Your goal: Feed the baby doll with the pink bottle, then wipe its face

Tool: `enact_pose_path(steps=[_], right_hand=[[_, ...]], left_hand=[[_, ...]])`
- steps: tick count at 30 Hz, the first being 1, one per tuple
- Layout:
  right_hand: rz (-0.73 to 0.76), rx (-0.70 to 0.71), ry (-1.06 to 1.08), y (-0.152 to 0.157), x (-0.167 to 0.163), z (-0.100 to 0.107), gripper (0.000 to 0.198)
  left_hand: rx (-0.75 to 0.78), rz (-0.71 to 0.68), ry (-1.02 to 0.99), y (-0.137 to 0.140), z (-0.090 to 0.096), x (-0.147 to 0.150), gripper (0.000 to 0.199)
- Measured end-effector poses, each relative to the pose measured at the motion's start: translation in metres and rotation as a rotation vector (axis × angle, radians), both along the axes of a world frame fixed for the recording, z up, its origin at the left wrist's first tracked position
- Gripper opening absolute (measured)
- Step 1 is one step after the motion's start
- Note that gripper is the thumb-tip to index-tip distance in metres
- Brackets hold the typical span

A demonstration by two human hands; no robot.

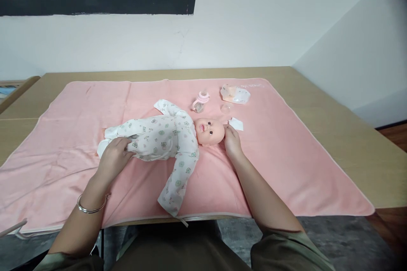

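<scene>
A baby doll [165, 137] in a printed white sleepsuit lies on its back at the centre of a pink blanket [286, 165] spread over a wooden tabletop [333, 110], head pointing to 3 o'clock. The left hand [113, 156] rests on the doll's legs at 9 o'clock, its grip closed loosely on the sleepsuit fabric. The right hand [233, 142] touches the top of the doll's head, fingers curled narrow. A small pink bottle [200, 100] lies at 12 o'clock of the head; a pale packet [235, 94] sits at 1 o'clock, with a white square [236, 124] just beside the right hand.
</scene>
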State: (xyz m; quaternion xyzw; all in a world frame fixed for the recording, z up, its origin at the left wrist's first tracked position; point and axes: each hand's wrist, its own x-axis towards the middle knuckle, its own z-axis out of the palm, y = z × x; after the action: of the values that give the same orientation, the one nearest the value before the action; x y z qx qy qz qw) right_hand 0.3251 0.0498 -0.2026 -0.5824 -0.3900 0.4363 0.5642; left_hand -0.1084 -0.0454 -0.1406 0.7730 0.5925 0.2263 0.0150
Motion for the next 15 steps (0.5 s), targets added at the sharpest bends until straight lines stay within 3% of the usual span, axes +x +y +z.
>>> enact_pose_path(steps=[8,15], right_hand=[[0.011,0.006,-0.108,-0.0041,0.0024,0.0056,0.025],[0.035,-0.012,-0.182,-0.0026,0.0048,0.0026,0.039]], left_hand=[[-0.006,-0.006,0.009,-0.0003,-0.0003,-0.0007,0.025],[0.002,-0.002,0.027,-0.0011,-0.0001,0.0,0.024]])
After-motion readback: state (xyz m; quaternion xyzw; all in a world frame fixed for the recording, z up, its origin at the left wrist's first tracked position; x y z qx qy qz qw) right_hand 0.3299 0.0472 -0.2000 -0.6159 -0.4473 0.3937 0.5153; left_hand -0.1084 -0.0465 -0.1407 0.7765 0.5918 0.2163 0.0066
